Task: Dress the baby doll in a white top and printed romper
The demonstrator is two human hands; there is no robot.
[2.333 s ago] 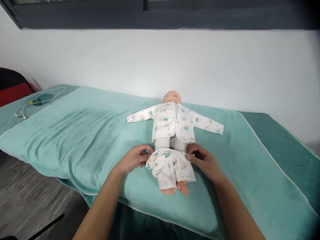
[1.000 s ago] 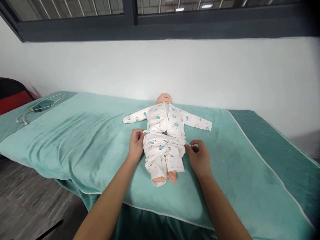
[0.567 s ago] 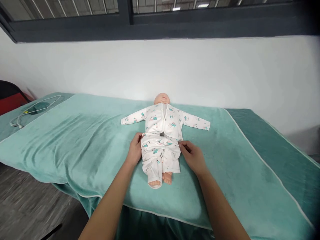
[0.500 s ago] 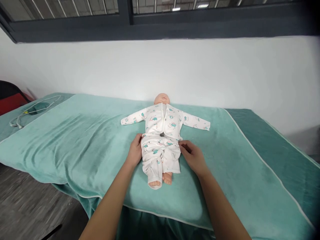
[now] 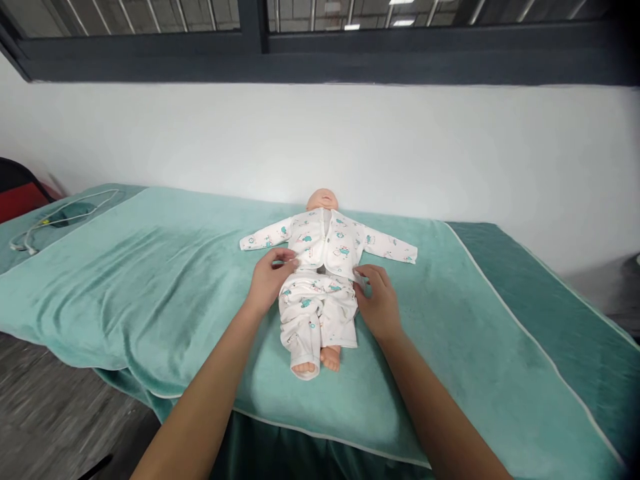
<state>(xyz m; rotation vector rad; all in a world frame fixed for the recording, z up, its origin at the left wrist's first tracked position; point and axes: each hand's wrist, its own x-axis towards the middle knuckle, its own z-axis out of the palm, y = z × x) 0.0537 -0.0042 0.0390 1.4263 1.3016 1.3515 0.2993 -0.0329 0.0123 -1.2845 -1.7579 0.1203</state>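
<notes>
Both hands have come up from the trouser waist to the jacket's lower edge, and the printed trousers (image 5: 300,303), bunched low around the baby doll's (image 5: 321,198) shins at first, now reach that edge. Around the doll spreads a mint-green blanket (image 5: 200,267), wrinkled on the doll's left as seen here, with a darker green cover (image 5: 550,300) showing well to its right. A white cable (image 5: 32,251) lies looped far to the doll's left. Past it is a black-and-red chair (image 5: 23,200), partly in view. Behind the doll's head rises a white wall (image 5: 350,147), and above that runs a dark window frame (image 5: 320,63).

Left hand (image 5: 269,279) and right hand (image 5: 379,300) flank the doll's middle and partly cover the jacket's lower corners. Each has thumb and fingers bent around a narrow gap, touching the clothing; whether either pinches cloth, I cannot tell.

The doll lies face up on the blanket, arms spread, feet toward the wearer. Its printed jacket (image 5: 345,240) is white with teal figures and gapes at the neck and bottom. The matching trousers are creased, with bare feet (image 5: 330,358) showing at the cuffs.
</notes>
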